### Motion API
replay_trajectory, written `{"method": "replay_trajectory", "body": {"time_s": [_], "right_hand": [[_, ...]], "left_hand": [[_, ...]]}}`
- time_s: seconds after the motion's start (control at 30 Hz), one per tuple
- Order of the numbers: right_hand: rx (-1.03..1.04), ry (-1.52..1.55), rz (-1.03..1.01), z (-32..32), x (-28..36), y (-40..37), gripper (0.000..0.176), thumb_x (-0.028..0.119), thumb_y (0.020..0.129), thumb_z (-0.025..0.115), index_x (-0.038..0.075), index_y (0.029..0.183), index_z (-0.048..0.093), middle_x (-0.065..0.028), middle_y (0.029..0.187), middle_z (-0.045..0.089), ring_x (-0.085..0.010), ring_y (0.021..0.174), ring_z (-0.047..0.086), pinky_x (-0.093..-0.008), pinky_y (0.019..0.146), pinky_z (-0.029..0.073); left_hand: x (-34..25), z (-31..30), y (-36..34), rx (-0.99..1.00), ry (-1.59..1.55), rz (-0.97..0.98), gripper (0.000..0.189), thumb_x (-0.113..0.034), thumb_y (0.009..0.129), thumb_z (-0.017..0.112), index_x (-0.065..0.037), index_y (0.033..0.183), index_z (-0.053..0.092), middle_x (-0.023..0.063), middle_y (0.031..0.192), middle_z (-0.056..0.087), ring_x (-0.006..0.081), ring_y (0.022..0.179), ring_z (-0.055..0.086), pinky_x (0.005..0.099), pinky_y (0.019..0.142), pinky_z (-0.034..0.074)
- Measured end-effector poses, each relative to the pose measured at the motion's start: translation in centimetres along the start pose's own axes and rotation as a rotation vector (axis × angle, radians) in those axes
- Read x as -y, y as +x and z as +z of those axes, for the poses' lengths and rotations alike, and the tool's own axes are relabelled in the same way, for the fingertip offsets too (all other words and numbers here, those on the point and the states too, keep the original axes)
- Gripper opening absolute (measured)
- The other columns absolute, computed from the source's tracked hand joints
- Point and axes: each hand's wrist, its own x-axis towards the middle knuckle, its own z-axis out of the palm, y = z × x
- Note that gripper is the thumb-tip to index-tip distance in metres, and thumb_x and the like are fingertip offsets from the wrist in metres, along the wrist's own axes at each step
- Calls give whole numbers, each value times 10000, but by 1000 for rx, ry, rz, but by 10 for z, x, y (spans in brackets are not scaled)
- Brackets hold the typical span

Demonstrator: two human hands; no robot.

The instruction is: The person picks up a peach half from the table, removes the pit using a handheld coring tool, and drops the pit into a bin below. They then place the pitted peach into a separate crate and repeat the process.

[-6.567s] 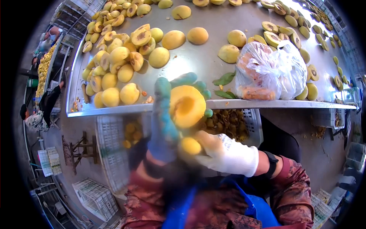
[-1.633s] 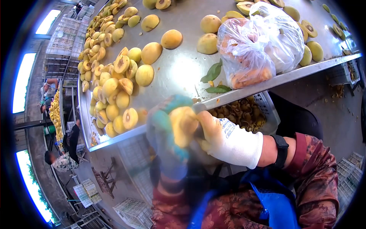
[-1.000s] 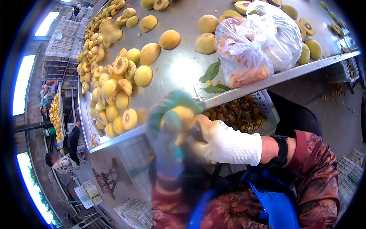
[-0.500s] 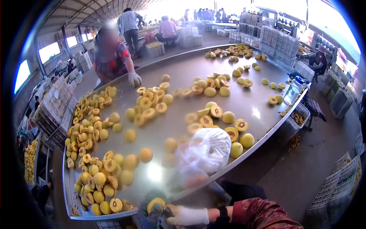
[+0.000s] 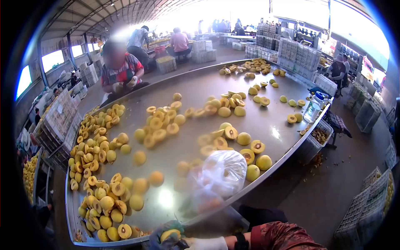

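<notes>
At the table's near edge, my left hand [image 5: 156,239], in a bluish-grey glove, is closed around a yellow peach half [image 5: 170,234]. My right hand [image 5: 204,244], in a white glove, meets it from the right, its fingers closed at the fruit. A small dark thing [image 5: 181,244] shows at those fingertips; I cannot tell what it is. The bottom of the view cuts off part of both hands. Just beyond them, on the metal table [image 5: 183,137], lies a heap of halved peaches [image 5: 106,203], some with brown pits showing.
A clear plastic bag [image 5: 223,173] lies on the near side of the table. A water bottle [image 5: 313,107] stands at the right edge, above a crate of scraps [image 5: 318,135]. Across the table sits a person [image 5: 121,73] in white gloves. Stacked crates [image 5: 58,118] stand at left.
The view has shifted slightly. The person opposite has drawn a hand back from the table and now holds both hands together. My hands sit a little lower in view, still at the peach half.
</notes>
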Motion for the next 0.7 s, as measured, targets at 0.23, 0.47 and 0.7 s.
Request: {"method": "replay_trajectory", "body": {"time_s": [0.23, 0.47, 0.7], "right_hand": [[-72, -53, -24, 11, 17, -11, 115, 171, 887, 618, 83, 899, 544, 17, 600, 524, -78, 460, 513, -233, 422, 431], [5, -52, -30, 1, -4, 6, 135, 163, 891, 608, 75, 967, 538, 18, 606, 521, -84, 461, 517, -237, 421, 431], [-107, -63, 14, 9, -1, -1, 89, 131, 891, 595, 59, 918, 551, 4, 600, 520, -95, 460, 518, -252, 423, 434]], "left_hand": [[9, -4, 1, 42, -45, 27, 347, -38, 819, 676, 17, 1151, 592, 161, 1185, 632, 244, 1051, 617, 359, 926, 509], [4, 3, -6, -56, 152, 66, 417, -93, 819, 688, 19, 1203, 570, 154, 1166, 635, 231, 1000, 633, 340, 901, 512], [15, -12, -1, 98, -21, -85, 459, -161, 836, 697, 16, 1236, 557, 159, 1196, 623, 237, 1027, 628, 351, 915, 502]]}}
